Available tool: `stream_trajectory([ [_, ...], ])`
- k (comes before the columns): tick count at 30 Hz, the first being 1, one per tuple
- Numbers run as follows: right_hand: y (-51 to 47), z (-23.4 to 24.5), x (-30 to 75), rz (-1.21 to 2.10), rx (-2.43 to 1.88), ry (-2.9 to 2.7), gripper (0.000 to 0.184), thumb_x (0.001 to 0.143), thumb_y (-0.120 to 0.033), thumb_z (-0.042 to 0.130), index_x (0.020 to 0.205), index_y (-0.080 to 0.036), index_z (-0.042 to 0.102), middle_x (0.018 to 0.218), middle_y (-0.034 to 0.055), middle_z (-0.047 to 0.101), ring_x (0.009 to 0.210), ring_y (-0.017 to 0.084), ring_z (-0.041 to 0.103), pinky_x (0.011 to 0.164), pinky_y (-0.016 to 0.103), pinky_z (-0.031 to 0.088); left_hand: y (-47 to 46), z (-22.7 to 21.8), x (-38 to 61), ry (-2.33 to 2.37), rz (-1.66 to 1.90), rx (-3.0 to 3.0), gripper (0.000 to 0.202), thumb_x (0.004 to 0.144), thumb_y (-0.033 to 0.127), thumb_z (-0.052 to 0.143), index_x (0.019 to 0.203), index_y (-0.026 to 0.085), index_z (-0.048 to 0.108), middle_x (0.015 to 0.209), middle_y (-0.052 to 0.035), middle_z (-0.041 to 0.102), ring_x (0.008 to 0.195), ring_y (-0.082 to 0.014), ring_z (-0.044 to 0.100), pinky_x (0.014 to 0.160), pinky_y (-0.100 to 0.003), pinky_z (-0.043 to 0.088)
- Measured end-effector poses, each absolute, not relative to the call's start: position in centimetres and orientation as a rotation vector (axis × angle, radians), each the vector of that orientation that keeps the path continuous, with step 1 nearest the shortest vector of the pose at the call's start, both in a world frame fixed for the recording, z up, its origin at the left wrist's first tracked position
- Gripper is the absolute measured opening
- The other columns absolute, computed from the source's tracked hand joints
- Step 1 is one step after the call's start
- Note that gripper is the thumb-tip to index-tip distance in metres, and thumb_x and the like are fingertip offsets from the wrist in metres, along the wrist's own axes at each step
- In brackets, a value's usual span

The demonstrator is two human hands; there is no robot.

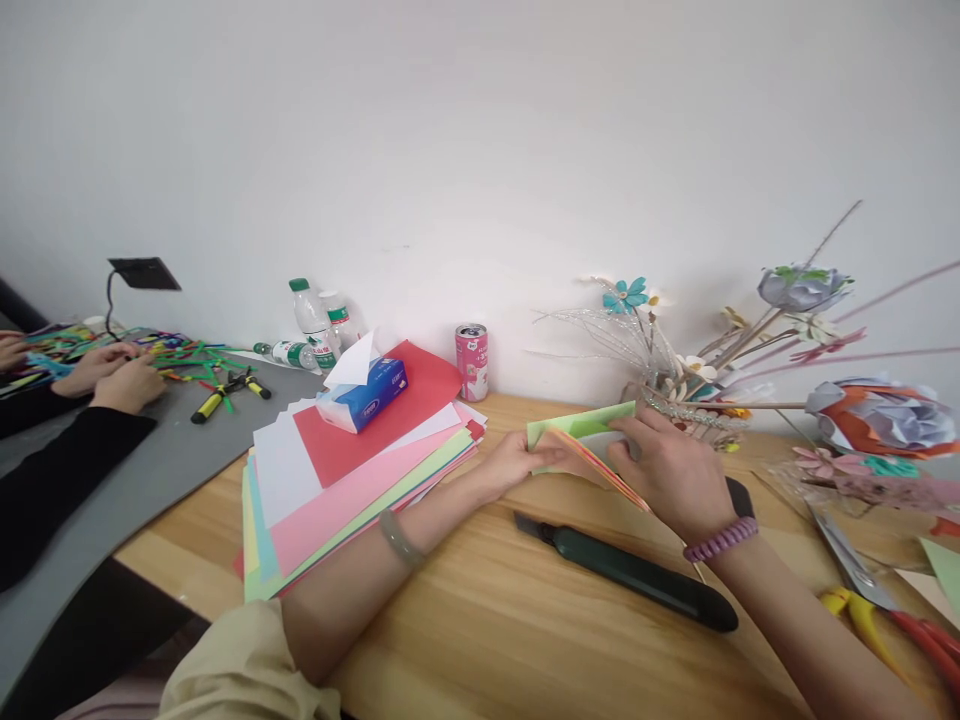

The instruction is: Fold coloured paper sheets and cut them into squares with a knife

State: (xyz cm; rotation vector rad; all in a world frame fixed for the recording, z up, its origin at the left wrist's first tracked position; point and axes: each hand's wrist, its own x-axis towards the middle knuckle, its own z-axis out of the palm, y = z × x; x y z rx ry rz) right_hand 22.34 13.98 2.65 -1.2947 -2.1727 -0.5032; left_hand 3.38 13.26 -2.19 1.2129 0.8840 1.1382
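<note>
My left hand [517, 462] pinches the left end of some folded paper, a light green sheet [551, 428] with an orange-pink folded piece [600, 470] in front of it. At the other end, my right hand [675, 470] curls its fingers over the green sheet, partly hiding it. The paper is held up off the wooden table, its folded edge slanting down to the right. Below both hands lies a dark green utility knife [630, 572] with its blade end pointing left.
Coloured paper sheets [322, 510] are stacked at left, under a blue tissue pack [367, 395]. A pink can [472, 362] and bottles [311, 325] stand by the wall. Craft flowers [885, 420] and scissors [851, 560] lie right. Another person's hands [127, 375] work at far left.
</note>
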Motion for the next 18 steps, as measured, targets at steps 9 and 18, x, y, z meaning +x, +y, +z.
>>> stream_trajectory([
  [9, 13.3, 4.3, 23.8, -0.492, -1.448, -1.896, 0.03, 0.081, -0.025, 0.038, 0.093, -0.014, 0.064, 0.091, 0.012, 0.064, 0.059, 0.021, 0.054, 0.047, 0.031, 0.028, 14.2, -3.1, 2.7, 1.051, 1.394, 0.984, 0.037, 0.066, 0.041, 0.071, 0.088, 0.012, 0.065, 0.091, -0.0087, 0.069, 0.082, -0.0222, 0.062, 0.073, -0.031, 0.046],
  [18, 14.5, 1.6, 21.6, -0.055, -1.048, -2.243, 0.021, 0.089, -0.03, 0.046, 0.103, -0.017, 0.056, 0.095, 0.0033, 0.062, 0.082, 0.014, 0.059, 0.07, 0.032, 0.049, 14.6, -2.6, 2.4, 0.985, 1.307, 0.966, 0.035, 0.071, 0.043, 0.062, 0.089, 0.014, 0.065, 0.083, -0.0065, 0.068, 0.084, -0.024, 0.063, 0.077, -0.035, 0.046],
])
